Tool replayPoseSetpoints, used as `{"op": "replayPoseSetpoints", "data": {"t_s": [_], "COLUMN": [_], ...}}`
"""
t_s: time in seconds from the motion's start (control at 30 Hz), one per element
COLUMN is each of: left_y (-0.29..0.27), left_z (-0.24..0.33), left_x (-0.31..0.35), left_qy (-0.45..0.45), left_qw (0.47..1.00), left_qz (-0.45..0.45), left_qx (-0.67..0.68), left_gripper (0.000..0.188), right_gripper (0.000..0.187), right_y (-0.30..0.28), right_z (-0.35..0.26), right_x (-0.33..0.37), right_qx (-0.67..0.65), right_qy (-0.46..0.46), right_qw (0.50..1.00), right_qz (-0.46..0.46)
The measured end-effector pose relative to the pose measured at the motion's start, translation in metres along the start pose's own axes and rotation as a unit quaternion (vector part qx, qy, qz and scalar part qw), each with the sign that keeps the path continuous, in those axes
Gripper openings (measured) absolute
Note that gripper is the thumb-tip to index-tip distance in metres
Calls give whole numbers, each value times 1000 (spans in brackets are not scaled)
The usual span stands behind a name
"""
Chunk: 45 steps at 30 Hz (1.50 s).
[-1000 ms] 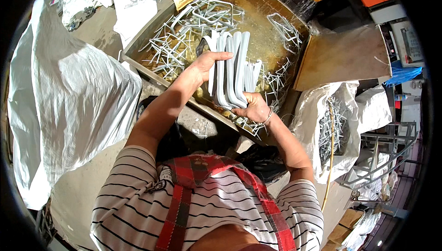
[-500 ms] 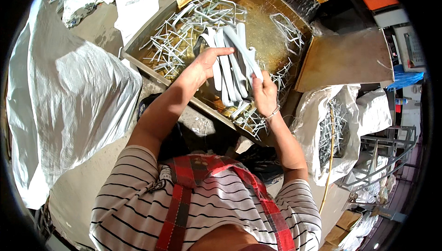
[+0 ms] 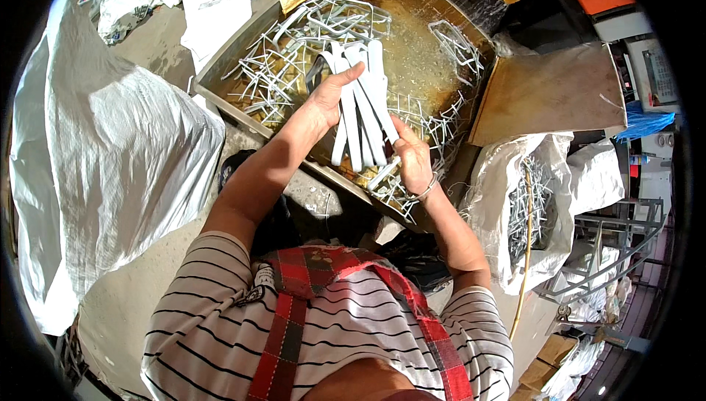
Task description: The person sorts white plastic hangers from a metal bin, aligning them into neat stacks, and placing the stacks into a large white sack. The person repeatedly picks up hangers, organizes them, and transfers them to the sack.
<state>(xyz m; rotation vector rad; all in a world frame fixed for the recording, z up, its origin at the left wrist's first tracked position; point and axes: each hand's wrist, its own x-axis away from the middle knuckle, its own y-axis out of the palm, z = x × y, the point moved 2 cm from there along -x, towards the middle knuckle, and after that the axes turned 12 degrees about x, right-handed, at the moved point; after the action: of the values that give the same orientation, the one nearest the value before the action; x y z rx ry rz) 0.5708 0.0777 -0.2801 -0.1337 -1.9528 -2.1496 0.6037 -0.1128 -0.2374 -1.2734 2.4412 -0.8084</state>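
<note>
My left hand [image 3: 329, 98] is closed around a bunch of long, flat white plastic strips [image 3: 365, 118], its thumb lying across the front of them. The strips hang side by side over a shallow metal water tray [image 3: 237, 114]. At their right edge my right hand [image 3: 413, 164] is closed, its fingers pinching the side of one strip. Behind and around the bunch, many thin grey-white plastic pieces [image 3: 276, 59] lie tangled in the tray's brownish water. The fingers of my left hand behind the bunch are hidden.
A large white woven sack [image 3: 125, 151] stands at the left. To the right, an open white sack [image 3: 493, 202] holds more thin grey pieces, with a thin stick [image 3: 525, 269] leaning across it. A brown sloping panel [image 3: 551, 96] adjoins the tray's right side. Water falls at the far right.
My right hand has drawn in slightly down and left, bringing a slanting strip more upright against the bunch. My left hand keeps its hold and has barely moved.
</note>
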Motion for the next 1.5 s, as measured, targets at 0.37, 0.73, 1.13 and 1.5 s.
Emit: {"op": "replayPoseSetpoints", "data": {"t_s": [0.37, 0.73, 1.13, 1.5], "left_y": [3, 18, 41, 190], "left_z": [7, 19, 23, 23], "left_x": [10, 30, 86, 451], "left_qy": [-31, -61, 48, 874], "left_qw": [994, 927, 979, 173], "left_qz": [-41, -366, -189, 51], "left_qx": [-98, 53, -58, -452], "left_gripper": [29, 58, 56, 43], "right_gripper": [54, 33, 28, 31], "right_y": [-43, 28, -17, -58], "right_z": [30, 36, -24, -339], "right_x": [-35, -55, -19, -37], "right_qx": [-51, -473, -217, -288], "right_qy": [47, 151, 144, -357], "right_qw": [968, 860, 960, 858], "right_qz": [243, -117, 100, 230]}}
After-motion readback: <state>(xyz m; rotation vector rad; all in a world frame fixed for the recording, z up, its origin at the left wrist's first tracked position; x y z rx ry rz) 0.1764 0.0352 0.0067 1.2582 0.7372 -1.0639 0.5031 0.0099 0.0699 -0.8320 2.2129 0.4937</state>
